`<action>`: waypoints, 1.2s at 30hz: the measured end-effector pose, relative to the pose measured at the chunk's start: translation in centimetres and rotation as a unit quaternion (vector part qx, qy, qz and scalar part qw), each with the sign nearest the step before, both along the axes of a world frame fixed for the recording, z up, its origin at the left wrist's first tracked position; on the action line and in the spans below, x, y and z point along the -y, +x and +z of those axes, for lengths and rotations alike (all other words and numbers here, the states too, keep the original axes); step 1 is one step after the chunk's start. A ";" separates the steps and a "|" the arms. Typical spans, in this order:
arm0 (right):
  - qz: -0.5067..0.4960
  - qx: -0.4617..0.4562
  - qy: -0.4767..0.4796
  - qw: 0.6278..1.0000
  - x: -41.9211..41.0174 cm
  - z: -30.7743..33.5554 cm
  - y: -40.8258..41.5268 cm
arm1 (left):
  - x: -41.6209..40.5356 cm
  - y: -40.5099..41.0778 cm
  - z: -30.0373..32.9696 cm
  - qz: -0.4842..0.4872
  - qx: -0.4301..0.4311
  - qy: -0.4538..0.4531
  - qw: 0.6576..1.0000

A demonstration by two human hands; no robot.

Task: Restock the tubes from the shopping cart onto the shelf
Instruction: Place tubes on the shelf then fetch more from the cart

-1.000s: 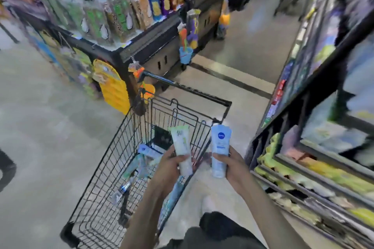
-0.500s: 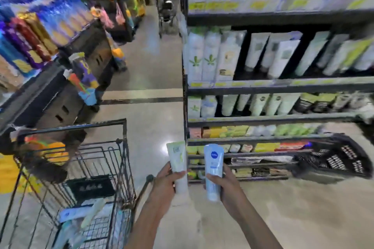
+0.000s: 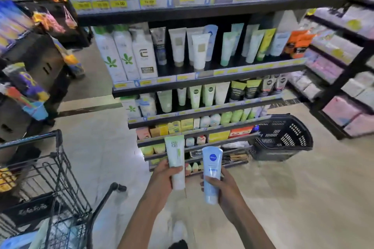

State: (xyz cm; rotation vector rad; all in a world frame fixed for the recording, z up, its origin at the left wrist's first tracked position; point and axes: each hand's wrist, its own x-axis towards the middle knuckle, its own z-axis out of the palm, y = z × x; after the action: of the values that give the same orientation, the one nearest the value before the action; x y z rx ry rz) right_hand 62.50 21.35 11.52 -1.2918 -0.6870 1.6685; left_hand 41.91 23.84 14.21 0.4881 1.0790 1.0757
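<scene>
Holding two tubes upright in front of you, one per hand, you're squared up to the shelving. Your left hand (image 3: 165, 178) has its fingers curled around the lower half of the white-and-green tube (image 3: 175, 162), thumb wrapped over its front. Your right hand (image 3: 224, 190) grips the pale blue tube (image 3: 211, 174) the same way, fingertips showing on its left edge, round dark-blue logo facing you. The two tubes stand just beside each other, not touching, both at twelve o'clock and low in your view.

Down at eight o'clock sits the shopping cart (image 3: 58, 170), black wire, with more packages blurred inside it at the bottom corner. Beyond your hands, at twelve, rises the shelf (image 3: 202, 79), its tiers packed with standing tubes and bottles behind yellow price tags. At two o'clock a black plastic basket (image 3: 283, 137) rests on the floor, just beside the shelf's lower tiers. Further right at three, another rack (image 3: 344, 79) carries pale wrapped packs.
</scene>
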 end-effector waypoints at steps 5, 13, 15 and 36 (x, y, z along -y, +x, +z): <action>-0.015 -0.007 0.008 1.000 -3.3 -0.2 3.0 | -3.7 3.6 -0.6 -0.020 -0.009 0.010 1.000; -0.011 -0.007 0.034 0.999 -12.4 1.5 6.4 | -10.3 6.5 -1.7 -0.018 -0.019 0.012 1.000; -0.001 -0.001 0.041 0.999 -14.8 2.0 7.0 | -11.8 7.1 -2.0 -0.016 -0.020 0.015 1.000; 0.062 0.035 0.101 0.992 -29.8 5.0 12.6 | -20.9 15.1 0.3 0.024 -0.051 0.045 0.997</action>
State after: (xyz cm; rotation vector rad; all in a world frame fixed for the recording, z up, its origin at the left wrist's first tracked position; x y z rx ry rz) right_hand 75.09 51.18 16.54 -1.1866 -0.9701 1.6109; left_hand 57.01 44.79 14.54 0.5972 1.1396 1.1550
